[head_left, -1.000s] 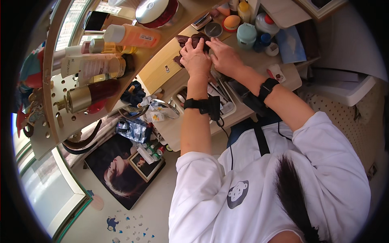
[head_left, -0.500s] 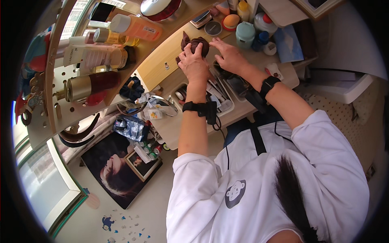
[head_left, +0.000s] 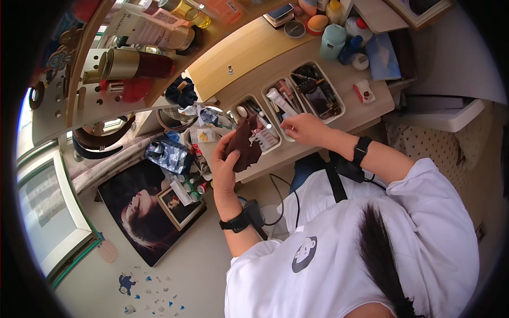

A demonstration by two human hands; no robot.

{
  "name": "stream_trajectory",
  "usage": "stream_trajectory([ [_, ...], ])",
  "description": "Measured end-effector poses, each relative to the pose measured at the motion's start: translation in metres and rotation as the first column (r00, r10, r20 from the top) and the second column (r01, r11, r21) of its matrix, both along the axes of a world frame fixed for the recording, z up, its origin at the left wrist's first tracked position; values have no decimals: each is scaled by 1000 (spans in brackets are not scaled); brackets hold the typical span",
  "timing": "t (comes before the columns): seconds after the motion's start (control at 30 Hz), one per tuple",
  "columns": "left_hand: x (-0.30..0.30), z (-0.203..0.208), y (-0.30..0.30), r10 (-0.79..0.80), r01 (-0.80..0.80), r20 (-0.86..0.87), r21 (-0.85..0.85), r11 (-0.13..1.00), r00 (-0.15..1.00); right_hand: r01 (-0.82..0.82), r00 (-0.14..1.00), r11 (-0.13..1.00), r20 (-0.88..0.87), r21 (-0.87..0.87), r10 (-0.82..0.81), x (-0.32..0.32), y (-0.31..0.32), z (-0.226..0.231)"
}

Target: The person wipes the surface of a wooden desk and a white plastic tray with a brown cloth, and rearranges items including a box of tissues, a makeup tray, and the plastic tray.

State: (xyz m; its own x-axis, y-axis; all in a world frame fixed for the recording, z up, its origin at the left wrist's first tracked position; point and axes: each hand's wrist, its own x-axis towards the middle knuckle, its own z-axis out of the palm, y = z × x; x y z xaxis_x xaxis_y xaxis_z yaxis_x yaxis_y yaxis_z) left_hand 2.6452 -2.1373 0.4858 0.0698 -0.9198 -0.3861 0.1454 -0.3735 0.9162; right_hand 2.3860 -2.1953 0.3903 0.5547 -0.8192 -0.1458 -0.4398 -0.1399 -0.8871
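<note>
Left hand (head_left: 225, 159) grips a brown pouch (head_left: 245, 143) above the bench (head_left: 297, 153). Right hand (head_left: 302, 128), fingers curled, pinches a small item; the item cannot be identified.

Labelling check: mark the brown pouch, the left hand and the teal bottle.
brown pouch (head_left: 247, 144), head view, on its dark front face below the top edge.
left hand (head_left: 225, 161), head view, on the back of the hand gripping the pouch.
teal bottle (head_left: 332, 42), head view, on its side wall.

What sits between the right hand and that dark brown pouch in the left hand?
Very little. The left hand grips the dark brown pouch, and the right hand hovers beside it over the white organizer tray. Only that tray's small items lie beneath the gap.
</note>
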Motion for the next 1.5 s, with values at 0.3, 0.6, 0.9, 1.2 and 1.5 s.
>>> stream_trajectory([
  [0.3, 42, -61, 106, 14, 78, -232, 380, 922, 973, -199, 936, 979, -287, 48, 205, 62, 68, -42],
  [0.6, -2, -149, 98, -4, 120, -213, 534, 837, 977, -48, 951, 999, -306, 11, 49, 71, 79, -28],
  [0.9, -22, -137, 78, 161, -24, -217, 526, 850, 963, -53, 968, 996, -242, 68, 68, 61, 80, -9],
  [1.2, -22, -134, 83, 119, -63, -57, 588, 807, 991, -254, 941, 958, -193, 135, 277, 36, 74, 31],
  [1.5, -47, -84, 59, 220, -197, -14, 392, 898, 975, -76, 992, 986, -85, 147, 90, -3, 45, 58],
])
